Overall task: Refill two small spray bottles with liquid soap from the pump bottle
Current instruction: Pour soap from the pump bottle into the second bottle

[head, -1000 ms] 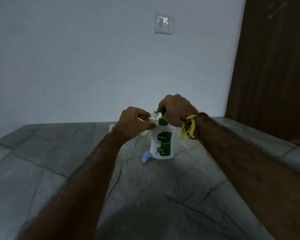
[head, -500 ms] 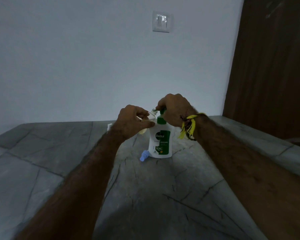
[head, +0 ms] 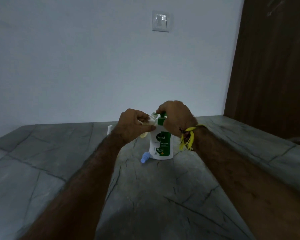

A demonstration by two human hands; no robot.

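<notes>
Grey veined stone counter (head: 59, 153), pale wall (head: 76, 66), left grip (head: 134, 124) clamped on spray bottle (head: 150, 121), right grip (head: 176, 116) clamped on pump bottle (head: 161, 144)

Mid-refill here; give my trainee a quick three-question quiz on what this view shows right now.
1. True or false: the right hand is on top of the pump bottle.
2. What does the left hand hold at the nozzle?
A. small spray bottle
B. sponge
C. spoon
3. What colour is the cap lying on the counter?

Key: 1 true; 2 A; 3 light blue.
</notes>
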